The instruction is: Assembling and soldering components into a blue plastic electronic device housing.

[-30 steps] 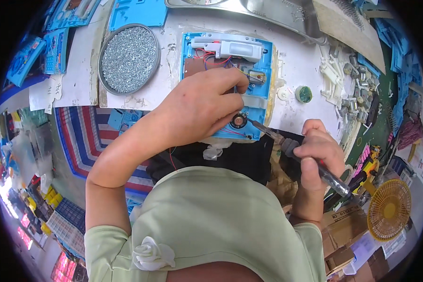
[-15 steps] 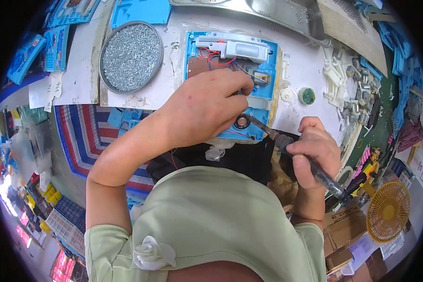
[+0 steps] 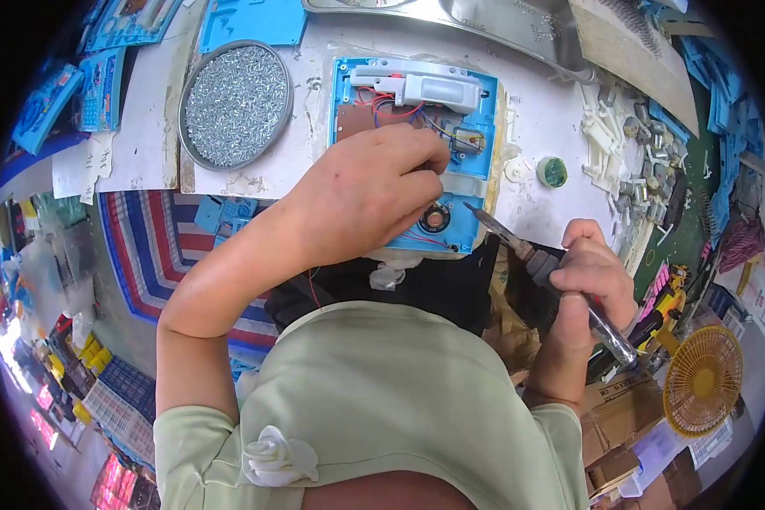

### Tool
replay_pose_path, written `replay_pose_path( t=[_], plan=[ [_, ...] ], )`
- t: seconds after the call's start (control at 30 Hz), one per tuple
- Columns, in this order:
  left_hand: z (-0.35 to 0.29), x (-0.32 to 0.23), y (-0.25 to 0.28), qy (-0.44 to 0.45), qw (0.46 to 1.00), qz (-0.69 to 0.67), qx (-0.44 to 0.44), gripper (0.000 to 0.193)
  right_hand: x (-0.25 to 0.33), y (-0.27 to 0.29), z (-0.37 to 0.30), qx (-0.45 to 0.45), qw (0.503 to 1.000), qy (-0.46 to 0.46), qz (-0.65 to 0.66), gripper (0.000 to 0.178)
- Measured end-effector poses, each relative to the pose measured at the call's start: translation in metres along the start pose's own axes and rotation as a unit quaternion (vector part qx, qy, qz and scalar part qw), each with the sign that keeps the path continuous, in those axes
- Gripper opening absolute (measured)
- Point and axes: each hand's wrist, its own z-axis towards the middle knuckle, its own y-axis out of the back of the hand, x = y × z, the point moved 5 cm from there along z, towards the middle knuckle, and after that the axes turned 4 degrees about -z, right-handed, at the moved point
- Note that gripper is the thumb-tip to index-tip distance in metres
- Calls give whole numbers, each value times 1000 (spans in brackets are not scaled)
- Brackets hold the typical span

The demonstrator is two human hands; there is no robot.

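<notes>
A blue plastic housing (image 3: 461, 231) lies on the table in front of me. Inside it are a brown circuit board (image 3: 355, 121), red and blue wires, a light grey plastic part (image 3: 444, 92) and a small round speaker (image 3: 434, 219). My left hand (image 3: 370, 191) reaches over the housing with its fingers curled and pressed together; whatever they pinch is hidden beneath them. In my right hand (image 3: 593, 276) is a soldering iron (image 3: 520, 248), held at a slant. Its tip is over the housing's right edge, beside the speaker and apart from it.
A round tray of small screws (image 3: 236, 104) stands at the left. Right of the housing sits a small green-filled tub (image 3: 552, 172), then a pile of white plastic and metal parts (image 3: 620, 157). A metal tray (image 3: 518, 30) lies at the back. A yellow fan (image 3: 703, 382) is at lower right.
My right hand has drawn the soldering iron a little to the right and towards me, and its tip has come away from the speaker's edge. My left hand has barely moved.
</notes>
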Motion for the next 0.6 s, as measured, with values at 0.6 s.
replay_pose_path(
  t=[0.6],
  plan=[
    [1, 0, 2, -30, 999, 20, -2, 25, -2, 2, 1, -42, 999, -8, 13, 24]
  ],
)
